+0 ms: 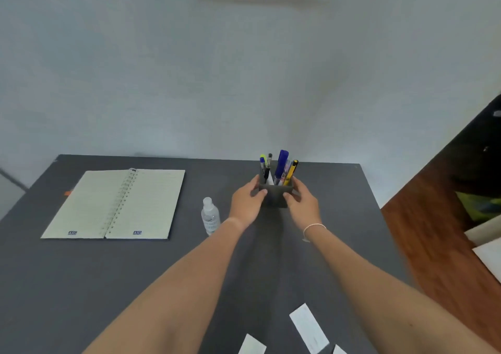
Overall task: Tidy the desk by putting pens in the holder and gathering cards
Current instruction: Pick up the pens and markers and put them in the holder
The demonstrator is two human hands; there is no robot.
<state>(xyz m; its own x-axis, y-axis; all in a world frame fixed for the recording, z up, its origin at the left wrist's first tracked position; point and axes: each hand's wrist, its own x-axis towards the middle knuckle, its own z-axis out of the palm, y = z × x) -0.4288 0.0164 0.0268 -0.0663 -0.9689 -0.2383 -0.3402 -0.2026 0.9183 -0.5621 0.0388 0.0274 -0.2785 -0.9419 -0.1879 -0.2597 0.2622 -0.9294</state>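
Pen holder (276,197) stands upright on desk (162,272), loaded with pens (282,166). Left hand (248,202) and right hand (302,202) clasp its opposite sides. Cards (309,328) lie near.

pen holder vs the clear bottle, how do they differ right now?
The pen holder is dark, boxy and opaque; the clear bottle is see-through and rounded with a cap. The holder is gripped by the left hand and right hand on either side; the bottle stands untouched, beside the left wrist. The holder is open-topped, with pens sticking out; the bottle is closed. Both stand upright on the grey desk.
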